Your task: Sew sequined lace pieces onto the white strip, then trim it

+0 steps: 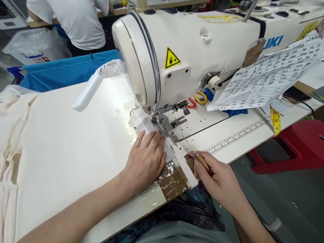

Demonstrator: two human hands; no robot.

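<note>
White on the table [72, 135]: pressed the fabric [146, 125] flat under the open left hand [146, 157], fingertips close to the needle area of the sewing machine [188, 48]. Gripped an awl [203, 162] by its wooden handle in the closed right hand [218, 174], tip angled toward the machine, near a narrow white strip [186, 170].

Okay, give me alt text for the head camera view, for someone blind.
At a white sewing machine, a person's left hand rests on white fabric near the presser foot, while the right hand holds a wooden-handled awl. A written sheet hangs on the machine; a red stool stands at right.
</note>
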